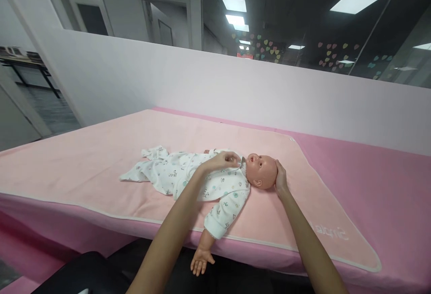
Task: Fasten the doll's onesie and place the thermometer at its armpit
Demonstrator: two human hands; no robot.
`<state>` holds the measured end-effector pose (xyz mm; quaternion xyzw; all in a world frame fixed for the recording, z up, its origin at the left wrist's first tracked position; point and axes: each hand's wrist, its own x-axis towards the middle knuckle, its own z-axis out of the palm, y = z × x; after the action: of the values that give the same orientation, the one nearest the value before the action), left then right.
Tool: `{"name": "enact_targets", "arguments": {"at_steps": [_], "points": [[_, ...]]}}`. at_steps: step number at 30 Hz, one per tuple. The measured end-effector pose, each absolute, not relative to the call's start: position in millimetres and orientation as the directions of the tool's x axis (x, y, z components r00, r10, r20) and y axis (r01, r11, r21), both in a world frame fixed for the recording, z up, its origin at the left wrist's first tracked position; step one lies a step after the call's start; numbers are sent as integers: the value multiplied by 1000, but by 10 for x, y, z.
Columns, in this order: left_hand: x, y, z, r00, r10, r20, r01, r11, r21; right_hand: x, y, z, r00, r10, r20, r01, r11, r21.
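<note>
A baby doll (264, 171) lies on its back on a pink mat, its head to the right and its legs to the left. It wears a white printed shirt (232, 190) and white printed trousers (164, 170). My left hand (222, 161) is over the doll's upper chest, fingers bent together at the shirt's collar. Against the top of the doll's head my right hand (280, 178) is cupped, its palm partly hidden. One bare doll hand (202, 258) hangs over the near table edge; the other arm is mostly hidden behind my left hand.
The light pink mat (111, 150) covers much of a table with a darker pink cloth (377, 182). Behind the table runs a white low wall (235, 87) with glass above. A side table (30, 60) stands far left, near doorways.
</note>
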<state>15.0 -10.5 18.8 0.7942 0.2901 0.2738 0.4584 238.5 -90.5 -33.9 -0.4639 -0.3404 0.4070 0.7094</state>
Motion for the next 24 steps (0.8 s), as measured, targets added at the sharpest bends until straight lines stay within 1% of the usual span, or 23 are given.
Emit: {"name": "enact_targets", "arguments": {"at_steps": [2,4,6,7,9,10,11,12,13,14,15,16,17,18,20,22,24], "points": [[202,-159,153,705,691,158,323,-512,796,2390,-900,-348,441,889,121,-243,248,-938],[243,-179,115,642,731,231,365,-556,746,2408,-900,-352,505,855,122,-220,264,-939],[263,-164,85,553,776,304,350,-548,760,2432,-914,-342,604,784,139,-163,293,-942],[265,-145,73,503,801,325,326,-524,787,2440,-929,-325,646,743,175,-111,318,-942],[254,-94,50,413,859,302,250,-426,870,2425,-973,-245,684,661,307,51,377,-925],[245,-65,39,381,887,259,200,-353,914,2393,-997,-177,671,628,393,156,399,-904],[234,-36,26,361,910,203,148,-271,951,2341,-1017,-91,624,616,481,268,409,-872],[225,-11,14,353,924,147,96,-192,977,2266,-1028,8,542,627,560,380,412,-828],[216,11,1,354,930,97,47,-121,991,2170,-1024,114,430,664,612,485,402,-777],[210,29,-12,362,930,60,1,-64,998,2057,-1003,217,282,717,638,583,400,-707],[207,43,-24,372,927,36,-45,-21,999,1932,-961,310,136,757,639,661,411,-627],[205,53,-35,382,924,24,-89,10,996,1803,-899,385,32,784,620,710,419,-566],[205,62,-46,389,921,24,-129,29,991,1680,-818,439,-34,807,589,734,420,-534],[206,68,-56,391,920,29,-166,40,985,1568,-724,471,-68,838,542,746,404,-530],[209,80,-72,386,921,44,-220,46,975,1403,-512,478,-24,906,422,754,294,-588],[211,90,-84,367,929,52,-234,38,971,1328,-307,434,50,946,321,741,180,-647],[209,96,-91,348,936,51,-225,30,974,1324,-138,363,98,954,282,714,130,-688]]}}
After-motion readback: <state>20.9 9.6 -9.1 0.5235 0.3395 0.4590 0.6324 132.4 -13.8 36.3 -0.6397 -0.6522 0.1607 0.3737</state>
